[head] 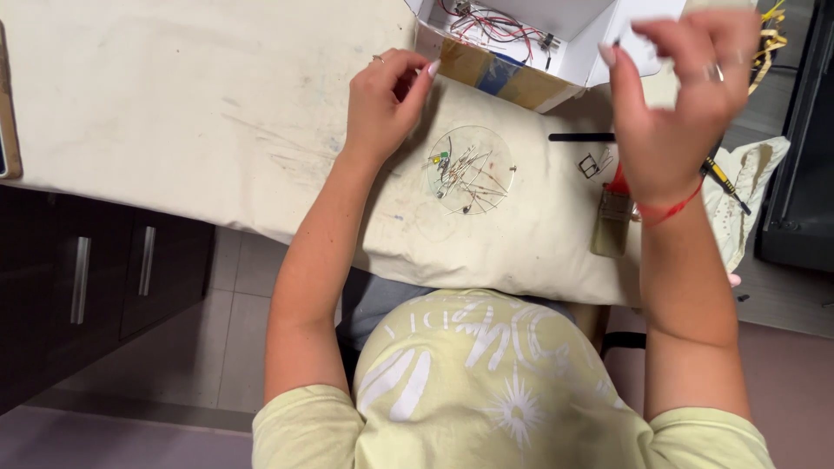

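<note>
My left hand hovers over the cloth-covered table. Its fingertips are pinched together beside the edge of an open white cardboard box, and nothing shows between them. Red and black wires lie inside the box. My right hand is raised in front of the box's right flap, fingers spread and slightly blurred, holding nothing I can make out. Between the hands sits a clear round dish with several small wire-legged electronic parts.
A thin black stick lies right of the dish. A small brush is under my right wrist, near a yellow-and-black screwdriver on a crumpled rag. A dark cabinet stands below the table at left.
</note>
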